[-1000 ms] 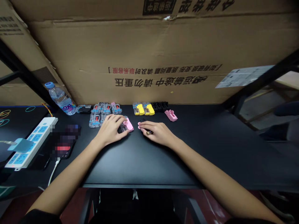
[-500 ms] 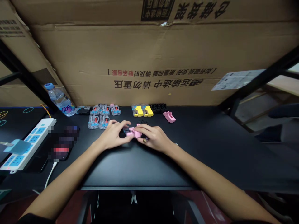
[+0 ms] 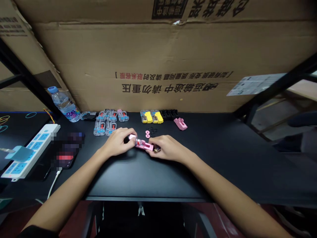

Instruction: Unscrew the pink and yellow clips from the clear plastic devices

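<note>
A pink plastic case (image 3: 149, 146) is held just on the near side of two pink rings (image 3: 147, 134). Its right end is pinched by the right hand (image 3: 167, 147); a clear piece (image 3: 139, 142) against its left end is grasped by the left hand (image 3: 121, 142). Small black bits (image 3: 152, 129) are scattered beside the pink rings, with two yellow toys (image 3: 148, 117) set beyond.
</note>
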`<state>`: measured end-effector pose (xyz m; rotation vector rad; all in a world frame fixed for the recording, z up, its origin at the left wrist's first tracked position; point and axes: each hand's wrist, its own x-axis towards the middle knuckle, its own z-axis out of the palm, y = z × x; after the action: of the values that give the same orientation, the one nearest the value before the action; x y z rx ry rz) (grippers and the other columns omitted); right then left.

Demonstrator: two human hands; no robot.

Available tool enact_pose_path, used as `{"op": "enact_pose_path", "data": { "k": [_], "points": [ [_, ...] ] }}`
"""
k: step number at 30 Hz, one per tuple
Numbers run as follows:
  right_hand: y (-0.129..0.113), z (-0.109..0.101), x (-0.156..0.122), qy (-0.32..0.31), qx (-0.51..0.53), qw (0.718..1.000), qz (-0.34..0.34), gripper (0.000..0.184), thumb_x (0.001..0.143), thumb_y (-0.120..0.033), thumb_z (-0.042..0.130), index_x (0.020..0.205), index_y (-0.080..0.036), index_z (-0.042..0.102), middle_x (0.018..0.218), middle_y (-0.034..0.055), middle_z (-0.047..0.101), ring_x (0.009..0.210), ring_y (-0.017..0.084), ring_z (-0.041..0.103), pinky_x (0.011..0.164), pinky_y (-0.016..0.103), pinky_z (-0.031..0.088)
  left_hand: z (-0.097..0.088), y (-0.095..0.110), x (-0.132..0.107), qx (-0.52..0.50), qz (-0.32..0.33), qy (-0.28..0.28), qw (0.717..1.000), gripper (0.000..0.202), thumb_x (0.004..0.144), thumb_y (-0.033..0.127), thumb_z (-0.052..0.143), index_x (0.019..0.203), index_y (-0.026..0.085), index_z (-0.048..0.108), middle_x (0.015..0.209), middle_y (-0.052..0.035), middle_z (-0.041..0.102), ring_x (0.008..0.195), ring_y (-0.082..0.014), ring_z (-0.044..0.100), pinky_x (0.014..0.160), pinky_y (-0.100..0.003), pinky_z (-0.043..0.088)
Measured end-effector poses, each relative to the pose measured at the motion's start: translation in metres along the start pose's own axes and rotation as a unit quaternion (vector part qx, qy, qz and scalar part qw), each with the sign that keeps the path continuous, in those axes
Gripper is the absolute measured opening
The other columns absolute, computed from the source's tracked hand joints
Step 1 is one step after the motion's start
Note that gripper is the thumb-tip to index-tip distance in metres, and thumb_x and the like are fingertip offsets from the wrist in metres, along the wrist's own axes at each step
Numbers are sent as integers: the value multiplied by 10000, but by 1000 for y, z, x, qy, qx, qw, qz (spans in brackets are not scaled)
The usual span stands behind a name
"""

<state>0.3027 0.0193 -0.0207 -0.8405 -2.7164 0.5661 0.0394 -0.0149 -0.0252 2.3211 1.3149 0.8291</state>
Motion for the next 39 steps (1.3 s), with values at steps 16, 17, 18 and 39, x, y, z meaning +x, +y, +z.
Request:
{"op": "enact_pose_path", "data": {
  "k": [16, 17, 18, 39],
  "points": [
    [16, 1, -4, 229, 153, 961, -30, 316, 1051, -419, 583, 1163, -198, 780, 935, 83, 755, 745, 199, 674, 753, 353, 552, 16, -7, -1, -151, -55, -58, 985, 500, 799, 594, 874, 1052, 203, 694, 919, -13, 765, 796, -181, 678, 738, -282, 508],
    [16, 0, -5, 257, 187, 948, -29, 339, 1068, -415, 534, 1122, -194, 785, 940, 88, 755, 760, 205, 679, 776, 367, 557, 16, -6, -1, -164, -56, -65, 983, 500, 795, 584, 882, 1056, 200, 698, 955, -29, 777, 830, -191, 695, 763, -289, 521],
    [16, 0, -5, 272, 222, 936, -32, 381, 1075, -431, 493, 1084, -191, 788, 947, 93, 756, 781, 214, 687, 792, 380, 562, 17, -5, -1, -178, -54, -70, 980, 506, 788, 570, 893, 1076, 199, 702, 1003, -45, 787, 873, -202, 712, 795, -299, 534],
    [-6, 4, 0, 153, 379, 901, 143, 466, 980, -511, 584, 721, -170, 768, 532, -10, 565, 420, 103, 455, 439, 251, 323, 24, -4, -1, -253, -76, -129, 956, 543, 720, 538, 937, 1092, 153, 841, 910, -55, 807, 787, -197, 705, 733, -299, 548]
  ]
}}
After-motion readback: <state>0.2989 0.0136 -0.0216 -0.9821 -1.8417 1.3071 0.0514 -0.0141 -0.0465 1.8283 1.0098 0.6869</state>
